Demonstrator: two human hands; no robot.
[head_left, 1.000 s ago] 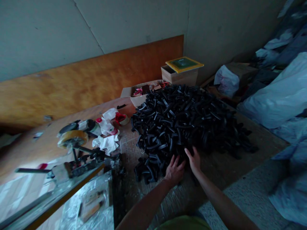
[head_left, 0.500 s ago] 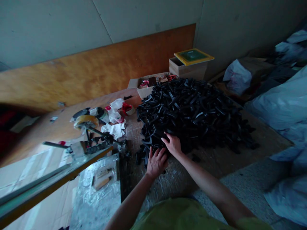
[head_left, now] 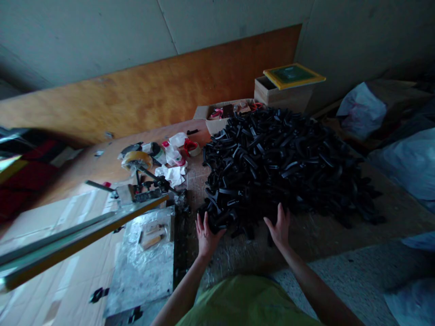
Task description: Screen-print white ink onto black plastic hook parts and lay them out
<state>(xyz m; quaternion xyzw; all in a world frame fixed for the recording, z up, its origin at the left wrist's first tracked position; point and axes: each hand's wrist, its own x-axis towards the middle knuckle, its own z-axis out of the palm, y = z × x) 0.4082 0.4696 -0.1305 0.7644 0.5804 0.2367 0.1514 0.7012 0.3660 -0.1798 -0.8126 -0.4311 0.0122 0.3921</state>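
Note:
A large heap of black plastic parts [head_left: 272,158] covers the middle and right of the wooden table [head_left: 326,235]. At the heap's near left corner, my left hand [head_left: 207,237] has its fingers spread and touches the outermost parts. My right hand [head_left: 280,226] is at the near edge of the heap, thumb and fingers apart, fingertips against the dark parts. Neither hand holds anything that I can see. Between the two hands, a few black parts lie at the heap's front edge.
To the left stands a printing frame with a long bar [head_left: 84,235] over a metal plate [head_left: 142,267]. Behind it are tape rolls [head_left: 192,147] and white cloths [head_left: 172,174]. An open carton [head_left: 217,125] and a wooden box [head_left: 285,96] stand behind the heap. White sacks [head_left: 408,158] are at right.
My hands have moved apart, the left one to the left and the right one to the right. Their fingers are more spread. The camera view has shifted a little to the left.

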